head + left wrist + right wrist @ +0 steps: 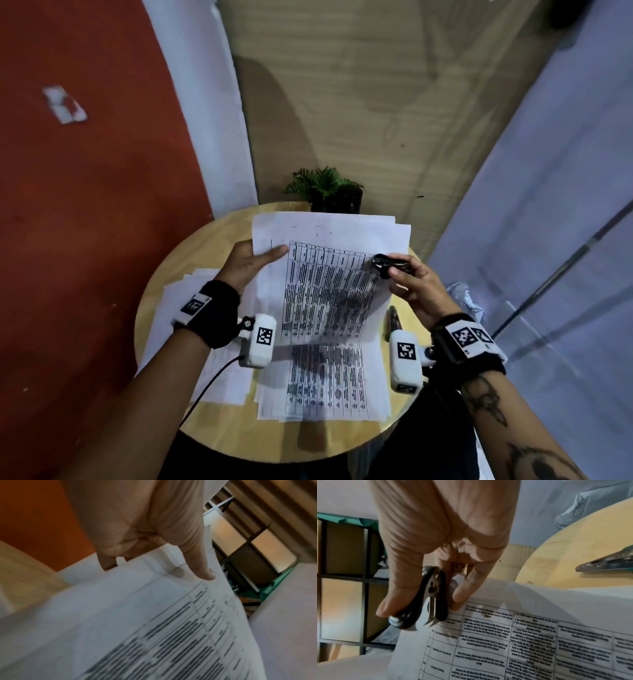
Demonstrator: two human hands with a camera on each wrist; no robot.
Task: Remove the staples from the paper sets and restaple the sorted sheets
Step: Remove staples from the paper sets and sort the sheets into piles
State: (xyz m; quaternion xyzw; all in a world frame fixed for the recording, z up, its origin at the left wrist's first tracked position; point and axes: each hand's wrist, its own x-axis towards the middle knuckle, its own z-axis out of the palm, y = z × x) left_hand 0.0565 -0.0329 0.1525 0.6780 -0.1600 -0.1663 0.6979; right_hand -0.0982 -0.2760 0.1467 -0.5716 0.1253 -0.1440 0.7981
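Right hand (pixel 412 284): thumb and fingers closed round a black claw-type staple remover (pixel 426 601), fangs at the upper right edge of the lifted paper set (pixel 329 274); fingertips also touch that edge.
Left hand (pixel 251 263): pinches the set's upper left corner, thumb on the printed face, fingers behind; set held up off the table.
Paper set: several sheets printed with tables, top edges fanned unevenly. No staple can be made out in any view.
Round wooden table (pixel 164 270): more loose sheets (pixel 325 380) lying beneath and to the left; stapler (pixel 606 563) lying beside the right hand; potted plant (pixel 325 188) at the far edge.
Risks, as judged: the remover's fangs may tear the thin corner if they bite paper and not wire; the one-corner pinch may let the fanned sheets slip out of order.
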